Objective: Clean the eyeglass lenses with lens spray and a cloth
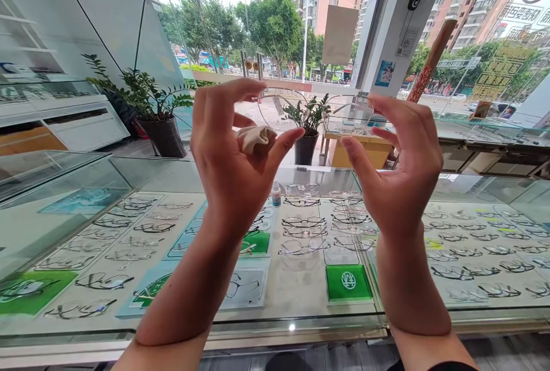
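Raised at eye height against the window is a pair of thin-rimmed eyeglasses (277,108), hard to make out against the bright street. My left hand (226,156) is at their left end, its index fingertip by the rim and its thumb stretched out below. A crumpled beige cloth (256,138) is tucked in the palm of that same hand. The right end of the eyeglasses meets the index finger of my right hand (401,159), whose thumb points inward beneath. Both hands are above the glass display counter (296,279).
Rows of eyeglasses (303,222) lie inside the counter, with a green card (348,282) and a small bottle (275,194). Beyond stand potted plants (165,136), a second display case (361,129) and a large window facing a street.
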Demonstrator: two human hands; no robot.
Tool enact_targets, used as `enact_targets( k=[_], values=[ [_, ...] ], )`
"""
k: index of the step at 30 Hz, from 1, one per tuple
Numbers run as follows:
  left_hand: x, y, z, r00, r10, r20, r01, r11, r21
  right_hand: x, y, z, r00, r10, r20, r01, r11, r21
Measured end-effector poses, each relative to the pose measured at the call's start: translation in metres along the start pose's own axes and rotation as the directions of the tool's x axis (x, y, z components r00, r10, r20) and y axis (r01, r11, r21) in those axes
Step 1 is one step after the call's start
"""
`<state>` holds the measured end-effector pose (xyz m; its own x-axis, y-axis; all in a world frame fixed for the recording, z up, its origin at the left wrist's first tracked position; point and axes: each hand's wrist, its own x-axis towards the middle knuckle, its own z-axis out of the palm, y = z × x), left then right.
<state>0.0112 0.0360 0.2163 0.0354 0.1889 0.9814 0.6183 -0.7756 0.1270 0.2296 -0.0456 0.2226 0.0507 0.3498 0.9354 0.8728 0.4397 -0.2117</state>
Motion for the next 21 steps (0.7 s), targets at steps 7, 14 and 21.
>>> enact_targets(
  k=[7, 14, 21],
  values=[
    [0.000, 0.011, -0.006, 0.989, 0.093, 0.117, -0.117, 0.970, 0.214, 0.000, 0.006, 0.009, 0.996, 0.050, -0.069, -0.038, 0.987, 0.156],
    [0.000, 0.010, -0.005, 0.998, -0.051, -0.032, 0.052, 0.998, 0.027, 0.002, 0.011, 0.012, 0.980, 0.153, -0.125, -0.092, 0.914, 0.394],
    [-0.004, 0.009, -0.004, 0.990, -0.126, -0.056, 0.120, 0.988, -0.099, 0.000, 0.012, 0.012, 0.978, 0.186, -0.090, -0.148, 0.934, 0.324]
  ],
)
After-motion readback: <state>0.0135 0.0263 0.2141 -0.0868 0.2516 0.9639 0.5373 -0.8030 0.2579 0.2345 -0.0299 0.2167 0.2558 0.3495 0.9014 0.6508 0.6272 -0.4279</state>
